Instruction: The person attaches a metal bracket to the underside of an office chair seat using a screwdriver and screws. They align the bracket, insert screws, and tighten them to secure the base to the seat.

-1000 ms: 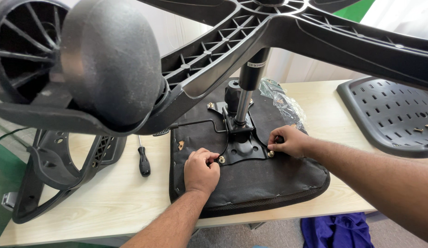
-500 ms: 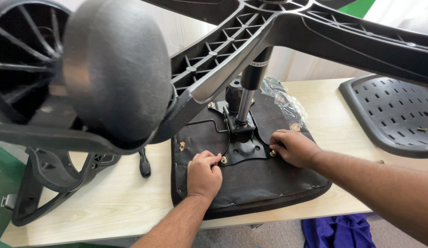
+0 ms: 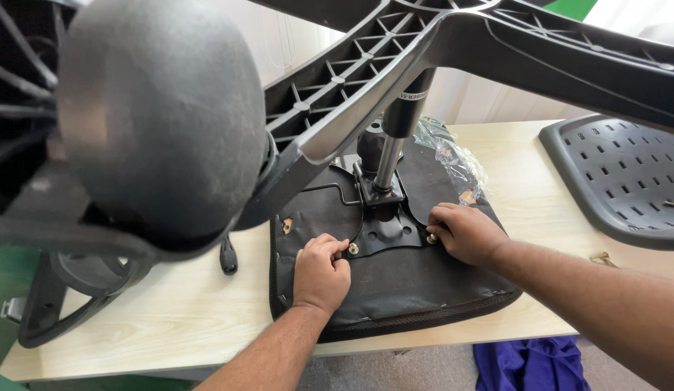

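Left hand: fingers pinched on a bolt at the mounting plate.
Right hand: fingers pinched on another bolt.
Seat cushion: upside down on the worktop.

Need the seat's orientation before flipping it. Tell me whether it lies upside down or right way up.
Upside down: the seat cushion rests on the table, its mounting plate and gas cylinder pointing upward.

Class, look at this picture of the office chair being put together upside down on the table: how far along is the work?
Done: the metal plate with its gas column and wheel base sits on the seat underside. In hand: the left hand and right hand each finger a front bolt. Left: the backrest and an armrest frame lie apart, unattached.
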